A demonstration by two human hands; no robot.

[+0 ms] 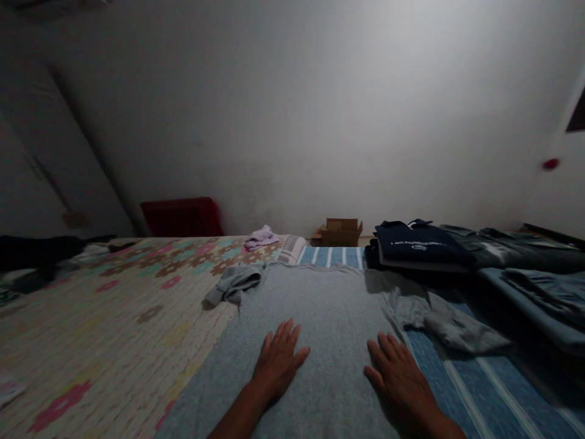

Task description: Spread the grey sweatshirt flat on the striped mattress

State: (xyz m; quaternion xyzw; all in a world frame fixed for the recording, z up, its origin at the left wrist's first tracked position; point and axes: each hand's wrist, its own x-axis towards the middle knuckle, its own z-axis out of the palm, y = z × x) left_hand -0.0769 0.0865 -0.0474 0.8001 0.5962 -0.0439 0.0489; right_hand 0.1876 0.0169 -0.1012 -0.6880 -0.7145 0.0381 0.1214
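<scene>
A light grey shirt (331, 311) lies spread out before me, its neck end away from me. Its left sleeve end (235, 283) is bunched on the flowered cover, and the right sleeve (450, 323) lies crumpled over blue striped cloth. My left hand (281, 356) rests palm down on the shirt's left half, fingers stretched and slightly spread. On the right half, near the side edge, my right hand (395, 369) also lies flat with its fingers outstretched. Neither hand grips the fabric. The shirt's near end runs out of view.
Folded clothes, a navy garment (414, 244) on top, stand at the right behind folded jeans (543, 299). A cardboard box (340, 231) sits by the wall. A lilac cloth (261, 238) lies on the flowered cover (123, 329). Dark clothes (41, 253) lie far left.
</scene>
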